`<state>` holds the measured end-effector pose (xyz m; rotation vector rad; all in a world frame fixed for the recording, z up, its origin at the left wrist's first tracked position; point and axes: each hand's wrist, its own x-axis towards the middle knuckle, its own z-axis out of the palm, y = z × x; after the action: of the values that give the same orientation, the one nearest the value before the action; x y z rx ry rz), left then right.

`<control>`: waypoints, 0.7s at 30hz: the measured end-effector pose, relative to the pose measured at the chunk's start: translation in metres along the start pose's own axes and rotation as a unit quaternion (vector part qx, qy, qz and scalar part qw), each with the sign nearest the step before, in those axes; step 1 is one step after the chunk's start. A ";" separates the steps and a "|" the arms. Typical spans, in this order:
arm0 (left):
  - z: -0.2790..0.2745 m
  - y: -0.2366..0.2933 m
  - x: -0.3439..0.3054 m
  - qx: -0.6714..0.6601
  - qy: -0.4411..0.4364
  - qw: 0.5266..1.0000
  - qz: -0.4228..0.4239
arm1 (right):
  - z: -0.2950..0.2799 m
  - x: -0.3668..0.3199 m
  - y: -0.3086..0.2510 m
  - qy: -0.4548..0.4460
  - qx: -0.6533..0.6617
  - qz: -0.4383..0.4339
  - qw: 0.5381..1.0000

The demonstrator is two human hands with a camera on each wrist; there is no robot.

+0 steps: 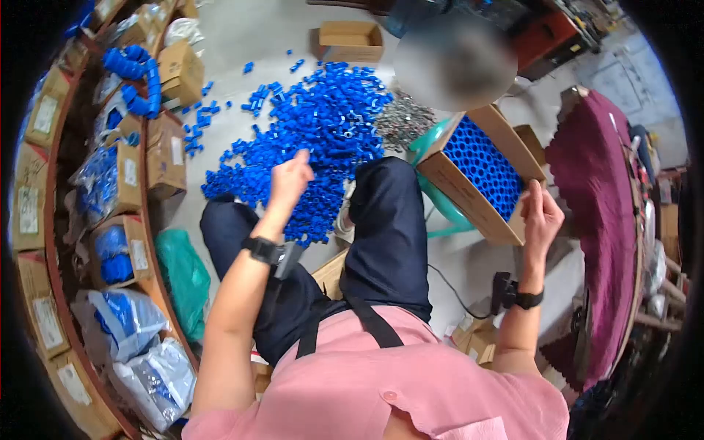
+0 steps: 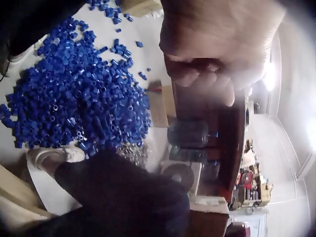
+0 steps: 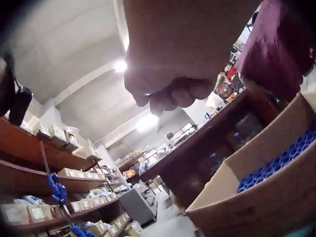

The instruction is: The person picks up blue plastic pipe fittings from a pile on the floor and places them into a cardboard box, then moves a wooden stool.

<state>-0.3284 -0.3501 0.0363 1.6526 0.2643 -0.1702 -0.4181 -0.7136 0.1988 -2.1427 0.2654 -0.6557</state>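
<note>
We see a seated person's left hand [image 1: 290,180] raised over a pile of blue caps [image 1: 323,121] on the floor. Their right hand [image 1: 541,216] is beside the near corner of a tilted cardboard box [image 1: 462,198] lined with caps. Both hands' fingers are curled; we cannot tell whether either holds a cap. We judge packing is underway: the next move calls for setting a cap upright in a free spot in the box.
</note>
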 end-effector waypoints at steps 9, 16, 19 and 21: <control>-0.060 -0.023 0.013 -0.088 0.034 0.996 -0.002 | 0.090 -0.014 -0.074 -0.048 0.202 -0.012 0.978; -0.082 -0.089 0.018 0.019 0.140 0.990 0.001 | 0.216 -0.005 -0.157 -0.247 0.380 0.038 0.891; -0.082 -0.091 0.017 0.031 0.150 0.988 0.006 | 0.271 0.003 -0.161 -0.356 0.468 0.121 0.800; -0.079 -0.093 0.013 0.030 0.146 0.989 0.010 | 0.302 0.004 -0.151 -0.371 0.478 0.209 0.768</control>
<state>-0.3450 -0.2631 -0.0483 1.7378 0.4689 0.0823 -0.2580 -0.4179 0.1697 -1.1227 -0.0496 0.3297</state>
